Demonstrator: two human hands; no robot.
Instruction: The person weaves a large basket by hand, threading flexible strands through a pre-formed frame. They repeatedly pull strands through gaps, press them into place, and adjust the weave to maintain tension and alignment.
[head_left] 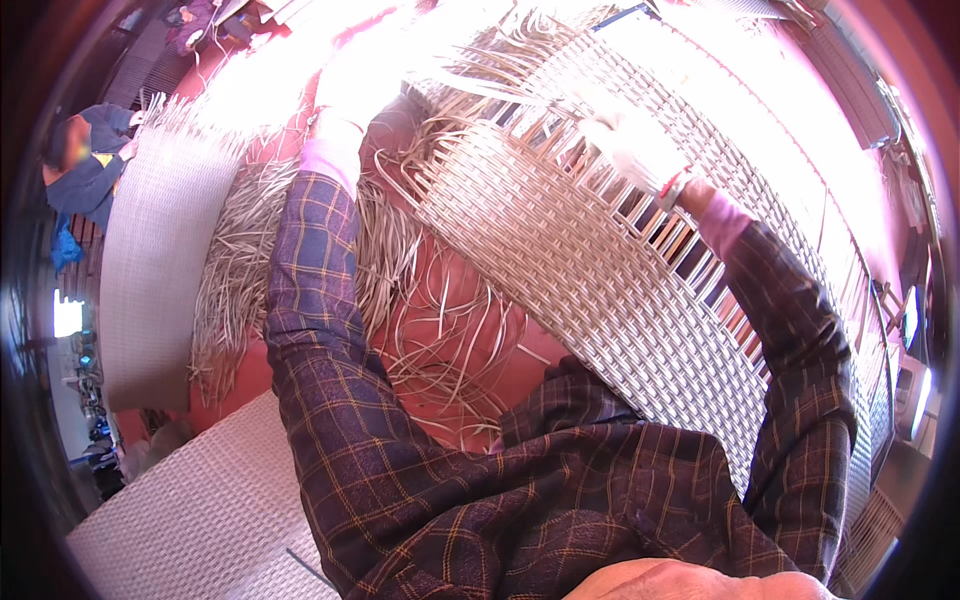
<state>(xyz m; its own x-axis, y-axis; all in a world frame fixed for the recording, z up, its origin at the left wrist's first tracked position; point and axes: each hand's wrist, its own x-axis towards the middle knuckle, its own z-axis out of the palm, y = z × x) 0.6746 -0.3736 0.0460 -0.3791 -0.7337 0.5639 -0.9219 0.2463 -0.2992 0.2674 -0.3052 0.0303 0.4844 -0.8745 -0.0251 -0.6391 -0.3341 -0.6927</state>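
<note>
A pale, curved panel of woven wicker strips (560, 235) stretches diagonally in front of me, loose strip ends fanning out from its far left end. My right hand (640, 155), in a white glove with a red band at the wrist, lies over the gap of bare slats (690, 245) between this panel and a second woven section (680, 110). Glare washes out its fingers. Reaching far forward, my left hand (365, 88) is almost lost in bright light near the loose strips (455, 80); whether it holds any cannot be made out.
Loose strips (455, 330) hang over a red surface (500, 370) near my body. On the left, another person (90, 165) has hands at a grey woven panel (165, 260) with a fringe. A further woven sheet (210, 500) lies at the lower left.
</note>
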